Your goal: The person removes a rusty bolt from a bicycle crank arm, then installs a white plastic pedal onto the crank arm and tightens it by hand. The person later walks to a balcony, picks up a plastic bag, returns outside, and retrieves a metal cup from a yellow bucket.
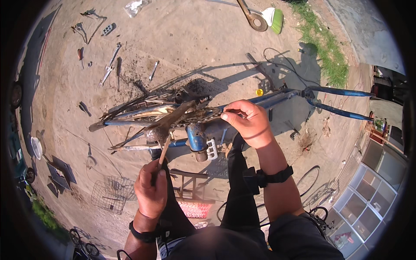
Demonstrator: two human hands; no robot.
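A blue bicycle frame (273, 100) without wheels lies across the ground before me, its fork (342, 113) pointing right. My left hand (151, 189) is closed around a wooden handle (164, 151), which looks like a hammer's; a rusty metal head (155, 134) shows at its far end, against the frame. Above the frame's middle, my right hand (250, 122) pinches with thumb and forefinger at the dirty, rusty parts there; what lies between the fingertips is too small to make out. A white pedal (211, 149) sits beside a blue tube (196, 136) below. A brown, rusty strip (173, 115) lies over the frame.
Wrenches (110, 65) and a screwdriver (80, 56) lie on the ground at far left, with another wrench (154, 70) nearer the frame. A wire basket (108, 195) stands left of my legs. Between them is a low stool (193, 208). A broom (276, 21) lies at the far side.
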